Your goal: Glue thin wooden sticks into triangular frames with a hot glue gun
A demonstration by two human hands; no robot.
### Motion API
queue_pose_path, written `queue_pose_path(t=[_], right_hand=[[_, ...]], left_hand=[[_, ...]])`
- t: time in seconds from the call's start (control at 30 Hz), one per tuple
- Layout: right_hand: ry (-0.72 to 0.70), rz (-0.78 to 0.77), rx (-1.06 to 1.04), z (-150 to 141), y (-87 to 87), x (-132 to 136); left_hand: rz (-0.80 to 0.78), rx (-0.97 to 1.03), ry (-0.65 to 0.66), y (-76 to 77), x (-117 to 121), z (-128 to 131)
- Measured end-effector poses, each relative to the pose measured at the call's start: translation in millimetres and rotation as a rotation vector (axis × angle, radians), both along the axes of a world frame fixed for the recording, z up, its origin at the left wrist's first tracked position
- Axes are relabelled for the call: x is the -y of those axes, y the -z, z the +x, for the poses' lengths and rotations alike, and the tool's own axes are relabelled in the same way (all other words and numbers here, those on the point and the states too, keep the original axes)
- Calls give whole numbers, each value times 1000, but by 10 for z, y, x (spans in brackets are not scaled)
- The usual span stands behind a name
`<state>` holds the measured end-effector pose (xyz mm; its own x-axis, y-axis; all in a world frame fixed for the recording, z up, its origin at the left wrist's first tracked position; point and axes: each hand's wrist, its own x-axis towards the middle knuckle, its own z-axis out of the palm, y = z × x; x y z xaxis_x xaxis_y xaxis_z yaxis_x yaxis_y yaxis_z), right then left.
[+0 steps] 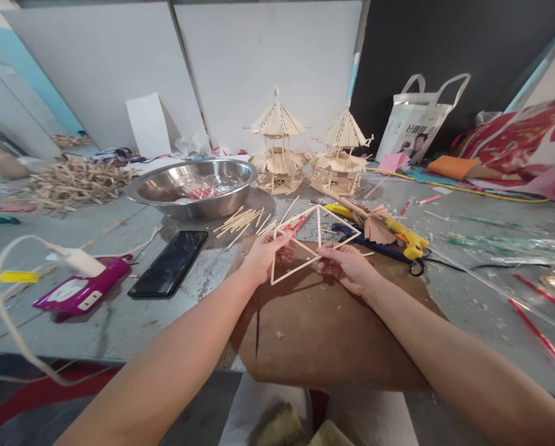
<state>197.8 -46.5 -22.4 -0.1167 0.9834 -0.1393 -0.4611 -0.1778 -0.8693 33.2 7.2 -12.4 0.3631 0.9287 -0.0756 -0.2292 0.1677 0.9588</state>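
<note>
Soft, pale light is falling on the grey flat table [203, 328], and I can't tell where it's coming from. The shiny round steel bowl [231, 195] is glinting. Faint shadows are lying on the brown flat paper sheet [324, 341]. The 1 view is bending and smearing near its sides.

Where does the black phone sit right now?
In the head view, the black phone lies face up on the table, left of the brown sheet, between the purple power strip and the loose sticks.

Both hands [270, 255] raised, fingers pinched.
</note>
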Motion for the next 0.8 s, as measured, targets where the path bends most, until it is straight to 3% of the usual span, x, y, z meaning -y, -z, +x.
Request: queue_pose_path(t=[0.23, 0.37, 0.47, 0.57, 0.63, 0.7, 0.8], right_hand=[[-5, 2, 16, 4, 3, 0], [-23, 18, 165, 11, 9, 5], [36, 147, 474, 46, 35, -14], [62, 425, 970, 60, 42, -9], [-51, 675, 1234, 20, 23, 39], [-258, 885, 1386, -65, -3, 121], [-559, 968, 1528, -201, -21, 244]], left_hand=[[-45, -37, 69, -11, 33, -5], [-66, 2, 37, -24, -10, -36], [-84, 75, -25, -51, -71, -84], [-96, 155, -94, -67, -122, -126], [-118, 187, -126, -56, -139, -138], [-139, 194, -129, -25, -143, -138], [-150, 185, -102, 36, -137, -121]])
